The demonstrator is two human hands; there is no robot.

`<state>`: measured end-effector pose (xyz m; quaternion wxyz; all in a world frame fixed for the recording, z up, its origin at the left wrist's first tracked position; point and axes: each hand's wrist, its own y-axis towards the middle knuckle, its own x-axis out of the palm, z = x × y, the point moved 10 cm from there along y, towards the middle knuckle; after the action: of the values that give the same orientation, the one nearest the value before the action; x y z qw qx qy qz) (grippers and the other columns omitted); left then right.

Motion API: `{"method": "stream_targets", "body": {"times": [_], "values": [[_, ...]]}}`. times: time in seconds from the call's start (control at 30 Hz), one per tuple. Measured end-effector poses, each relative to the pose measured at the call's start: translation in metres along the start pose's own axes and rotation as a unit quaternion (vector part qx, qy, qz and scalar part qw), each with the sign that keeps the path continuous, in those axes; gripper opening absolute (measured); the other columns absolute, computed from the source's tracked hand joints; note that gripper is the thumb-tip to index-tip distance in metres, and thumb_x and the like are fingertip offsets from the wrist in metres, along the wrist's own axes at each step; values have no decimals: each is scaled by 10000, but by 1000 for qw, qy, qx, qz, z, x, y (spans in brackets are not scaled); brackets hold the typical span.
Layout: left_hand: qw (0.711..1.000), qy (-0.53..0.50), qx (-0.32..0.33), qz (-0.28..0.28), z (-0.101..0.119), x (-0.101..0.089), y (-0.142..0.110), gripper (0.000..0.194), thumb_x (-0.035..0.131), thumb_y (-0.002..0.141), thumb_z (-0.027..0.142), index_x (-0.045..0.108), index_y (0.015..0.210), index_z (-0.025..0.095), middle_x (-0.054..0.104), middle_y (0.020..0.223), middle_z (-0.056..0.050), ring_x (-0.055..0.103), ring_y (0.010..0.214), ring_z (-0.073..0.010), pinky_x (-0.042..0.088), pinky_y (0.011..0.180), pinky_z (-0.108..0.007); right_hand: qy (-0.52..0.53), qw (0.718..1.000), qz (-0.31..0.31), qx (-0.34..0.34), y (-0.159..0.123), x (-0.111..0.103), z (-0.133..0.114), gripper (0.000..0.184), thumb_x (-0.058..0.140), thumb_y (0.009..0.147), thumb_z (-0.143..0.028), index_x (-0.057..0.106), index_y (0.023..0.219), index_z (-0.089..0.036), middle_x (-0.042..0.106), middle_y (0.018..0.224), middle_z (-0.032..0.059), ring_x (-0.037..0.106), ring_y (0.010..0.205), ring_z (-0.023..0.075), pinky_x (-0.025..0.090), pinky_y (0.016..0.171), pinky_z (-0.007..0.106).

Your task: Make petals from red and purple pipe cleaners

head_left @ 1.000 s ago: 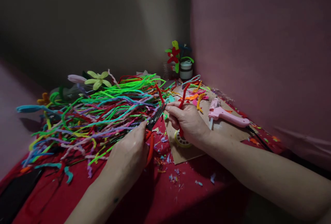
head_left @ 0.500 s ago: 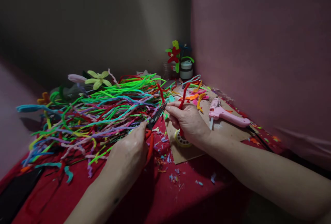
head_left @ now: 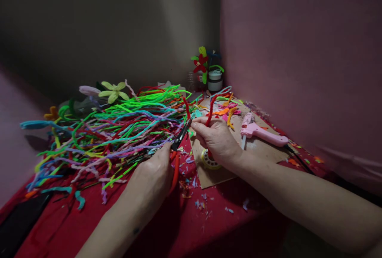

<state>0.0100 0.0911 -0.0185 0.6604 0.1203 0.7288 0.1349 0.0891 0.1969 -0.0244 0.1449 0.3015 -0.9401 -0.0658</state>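
Observation:
My left hand is wrapped round the red handles of a pair of scissors. Their dark blades point up and away, with the tips at the fingertips of my right hand. That hand is closed in a pinch on a red pipe cleaner, one end of which rises above the knuckles. Another red fuzzy length stands up by the blade tips; whether it is part of the same piece is hidden by the fingers. Under my right hand lies a yellow-rimmed spool, partly covered.
A large heap of colourful pipe cleaners spreads over the red cloth at left. Cardboard carries a pink glue gun and orange pieces. A pipe-cleaner flower and pale jar stand at the back.
The scissors and my left hand have shifted slightly to the right, and the blades look closer together. The red pipe cleaner in my right hand has tilted a little to the left.

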Motion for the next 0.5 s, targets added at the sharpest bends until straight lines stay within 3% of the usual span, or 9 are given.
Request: {"method": "stream_targets", "body": {"times": [0.17, 0.37, 0.5], "values": [[1000, 12, 1, 11, -2, 7, -1, 439, 333, 780, 71, 448, 1203, 49, 637, 1104, -187, 656, 913, -217, 530, 747, -305, -39, 999, -6, -2, 0, 0, 1, 184, 484, 773, -238, 472, 602, -171, 296, 451, -85, 212, 416, 48, 159, 436, 233], [1000, -19, -14, -18, 2, 3, 1, 412, 327, 751, 91, 514, 1117, 56, 684, 975, -180, 686, 745, -236, 543, 598, -312, -74, 997, 3, -17, -2, -1, -5, 198, 469, 777, -214, 463, 586, -166, 286, 473, -81, 216, 436, 51, 172, 457, 239], [996, -78, -20, -32, 7, -4, 4, 408, 321, 771, 150, 534, 1102, 45, 698, 935, -169, 687, 744, -242, 547, 611, -321, -101, 994, 20, -41, -2, -4, -12, 211, 474, 769, -198, 451, 562, -160, 320, 499, -70, 250, 465, 56, 194, 473, 241]]}}
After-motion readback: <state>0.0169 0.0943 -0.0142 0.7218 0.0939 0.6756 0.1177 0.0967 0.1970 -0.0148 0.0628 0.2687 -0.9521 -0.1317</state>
